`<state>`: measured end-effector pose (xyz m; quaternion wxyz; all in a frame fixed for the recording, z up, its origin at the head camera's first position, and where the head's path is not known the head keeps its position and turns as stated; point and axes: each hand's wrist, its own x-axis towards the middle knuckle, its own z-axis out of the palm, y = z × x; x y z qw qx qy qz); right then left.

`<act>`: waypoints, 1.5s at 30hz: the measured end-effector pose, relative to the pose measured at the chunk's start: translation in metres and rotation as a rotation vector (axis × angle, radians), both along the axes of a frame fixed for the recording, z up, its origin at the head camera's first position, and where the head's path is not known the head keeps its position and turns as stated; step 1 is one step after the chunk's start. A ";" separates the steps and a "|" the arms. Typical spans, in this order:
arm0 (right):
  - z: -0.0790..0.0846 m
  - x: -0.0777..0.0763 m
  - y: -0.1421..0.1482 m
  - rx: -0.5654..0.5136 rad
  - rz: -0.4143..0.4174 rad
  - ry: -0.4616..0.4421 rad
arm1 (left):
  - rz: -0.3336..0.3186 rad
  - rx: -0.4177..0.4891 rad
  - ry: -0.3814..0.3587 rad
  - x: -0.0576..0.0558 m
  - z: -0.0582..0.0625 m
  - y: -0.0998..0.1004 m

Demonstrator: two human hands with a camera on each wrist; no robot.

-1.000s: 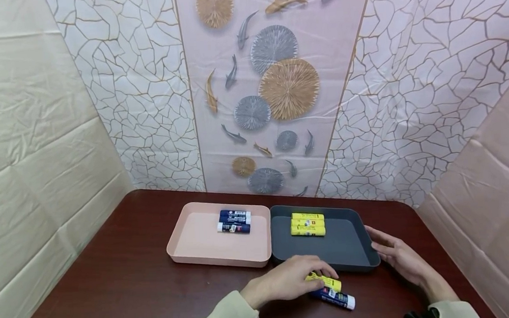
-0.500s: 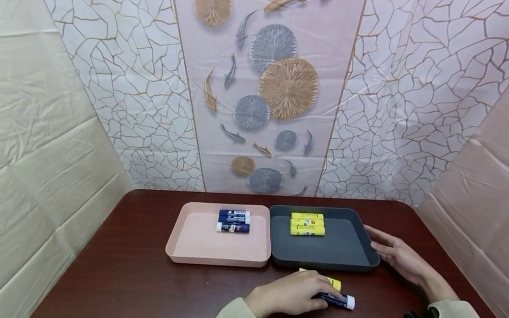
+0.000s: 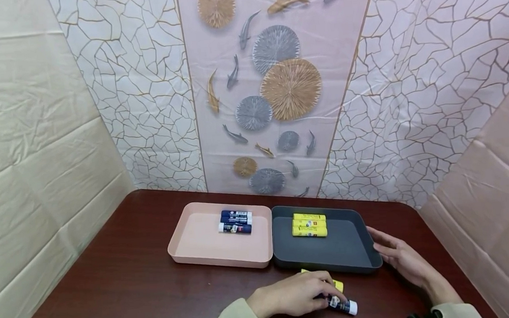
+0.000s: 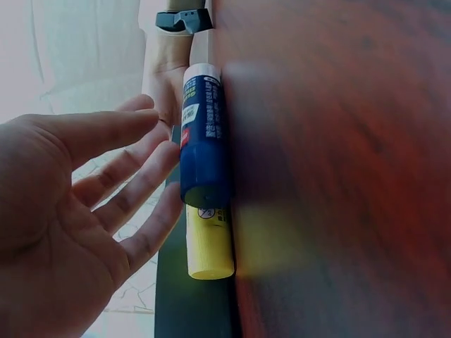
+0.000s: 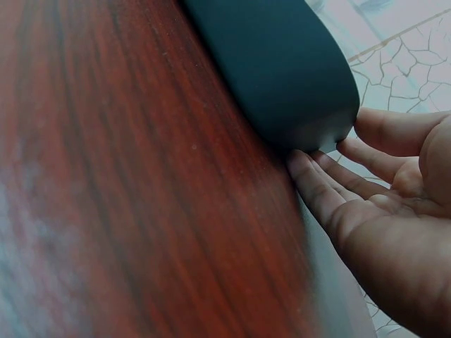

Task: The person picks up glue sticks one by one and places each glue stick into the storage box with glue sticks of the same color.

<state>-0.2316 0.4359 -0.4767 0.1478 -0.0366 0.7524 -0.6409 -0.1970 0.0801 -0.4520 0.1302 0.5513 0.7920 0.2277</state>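
A navy glue stick with a white end (image 3: 351, 308) lies on the table under my left hand (image 3: 290, 294). In the left wrist view, the fingertips reach the upper side of that navy glue stick (image 4: 204, 141), and the thumb is held slightly off it. Beside it lies a yellow glue stick (image 4: 210, 243), mostly hidden by the hand in the head view. My right hand (image 3: 403, 262) touches the right side of the dark grey tray (image 3: 349, 246); in the right wrist view its fingertips meet the tray's corner (image 5: 303, 105).
Several yellow glue sticks (image 3: 309, 225) lie side by side in the grey tray. Left of it, a pink tray (image 3: 198, 241) holds navy glue sticks (image 3: 235, 222). Both trays stand on the reddish-brown table (image 3: 126, 286), with a patterned cloth wall (image 3: 156, 151) behind.
My left hand has moved from the yellow glue stick to the navy one, toward the table's front. The navy stick has shifted slightly nearer. The right hand stays at the tray.
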 end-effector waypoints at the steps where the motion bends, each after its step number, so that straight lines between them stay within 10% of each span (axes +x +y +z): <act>1: 0.000 0.000 0.000 0.002 0.001 0.001 | -0.002 0.000 -0.002 0.000 0.000 0.000; 29: -0.003 0.004 0.002 -0.016 0.013 -0.005 | -0.105 -0.119 -0.170 0.001 -0.004 0.000; 45: 0.001 0.000 0.000 -0.014 -0.003 0.001 | -0.037 -0.048 -0.170 -0.009 0.017 -0.016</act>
